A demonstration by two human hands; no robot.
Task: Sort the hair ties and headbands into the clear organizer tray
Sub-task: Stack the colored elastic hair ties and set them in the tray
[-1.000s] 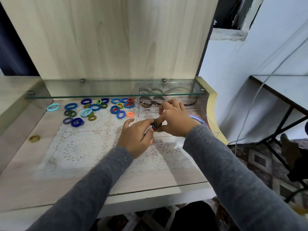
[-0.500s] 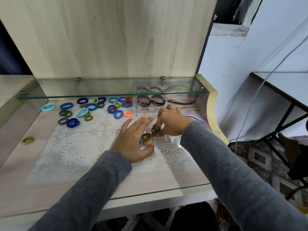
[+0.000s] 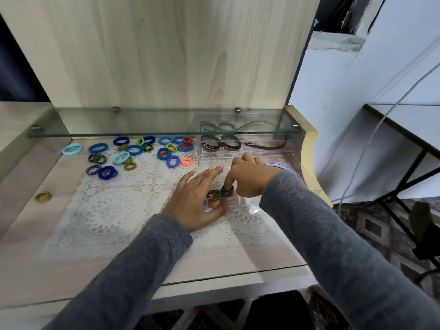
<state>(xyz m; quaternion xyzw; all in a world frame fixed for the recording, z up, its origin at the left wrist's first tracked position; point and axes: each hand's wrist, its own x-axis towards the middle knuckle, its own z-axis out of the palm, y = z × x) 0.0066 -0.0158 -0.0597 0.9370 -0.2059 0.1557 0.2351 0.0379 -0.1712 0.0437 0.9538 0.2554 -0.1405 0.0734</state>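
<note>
The clear organizer tray stands at the right of the desk. In its near left compartment rise two stacks of hair ties: a green and orange stack and a dark striped stack. My right hand has its fingertips down on the dark striped stack. My left hand lies flat, fingers spread, against the tray's left wall beside the green and orange stack. The far compartment holds brown headbands. Several loose hair ties in blue, green and orange lie at the back left.
A glass shelf overhangs the back of the desk above the loose ties and the tray's far end. A lone olive hair tie lies at the far left. A white lace mat covers the middle. A purple ring shows behind my right wrist.
My right hand has brought the dark striped stack down from mid-air into the tray's near compartment. My left hand let go, opened flat and settled beside the tray.
</note>
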